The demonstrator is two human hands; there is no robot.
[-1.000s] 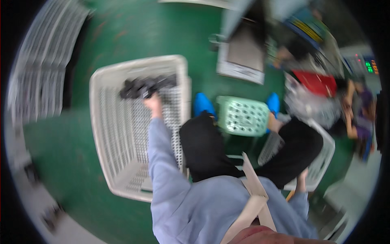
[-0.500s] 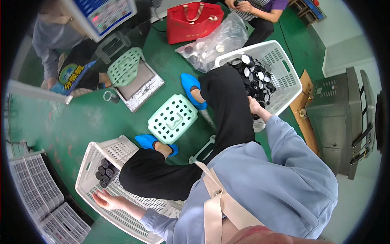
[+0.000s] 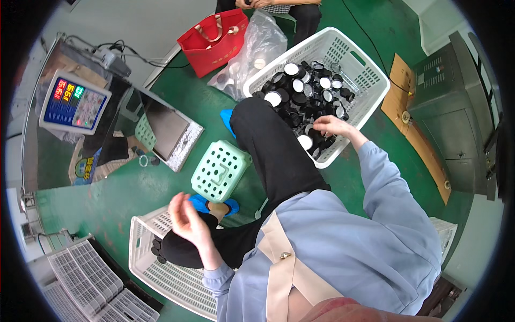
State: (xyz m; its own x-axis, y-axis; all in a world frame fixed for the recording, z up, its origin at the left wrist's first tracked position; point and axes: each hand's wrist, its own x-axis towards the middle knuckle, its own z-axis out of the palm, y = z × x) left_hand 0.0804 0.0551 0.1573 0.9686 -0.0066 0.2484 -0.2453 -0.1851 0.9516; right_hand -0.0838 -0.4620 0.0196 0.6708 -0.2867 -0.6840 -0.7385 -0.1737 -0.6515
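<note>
A white plastic basket [image 3: 371,102] at the upper right holds many black round lids [image 3: 308,91], some showing white inner faces. Over its near side reaches my right hand [image 3: 332,125], fingers bent and slightly apart just above the lids; no lid shows clearly in its grip. My left hand [image 3: 188,221] is raised at the lower left, palm turned up, fingers loosely curled and apart, holding nothing visible. Beneath it stands a second white basket [image 3: 179,283]. A few dark round pieces [image 3: 158,249] show in that basket beside my knee, which hides part of it.
A mint-green perforated basket [image 3: 220,174] sits upside down between my legs. A scale with a lit display [image 3: 75,102] stands left. Beyond are a red bag [image 3: 214,45], a clear plastic bag [image 3: 263,43] and another person's legs [image 3: 306,24]. A metal cabinet [image 3: 456,123] stands right.
My left hand has risen from the left basket and moved right. My right hand has moved from the basket's near edge in over the lids. The view has shifted, bringing the scale display into sight.
</note>
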